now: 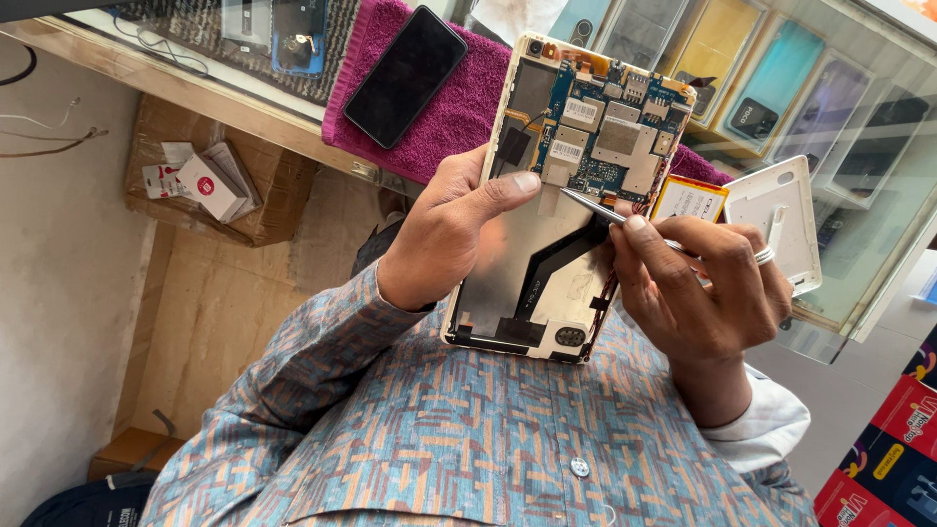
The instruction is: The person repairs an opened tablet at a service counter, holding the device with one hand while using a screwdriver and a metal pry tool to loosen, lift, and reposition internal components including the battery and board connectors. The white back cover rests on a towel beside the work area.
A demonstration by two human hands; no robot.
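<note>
Left hand [444, 234] grip closed around the opened tablet [556, 195], held above the glass worktop [859, 185]. Right hand [698, 283] grip pinches metal tweezers [595, 207], tip touching the tablet's circuit board [610, 137].

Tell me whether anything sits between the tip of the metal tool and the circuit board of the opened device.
Nothing visible does. The right hand holds the thin metal tool, whose tip lies at the lower edge of the blue circuit board. The left hand grips the opened device, thumb beside the tip, not across it.
</note>
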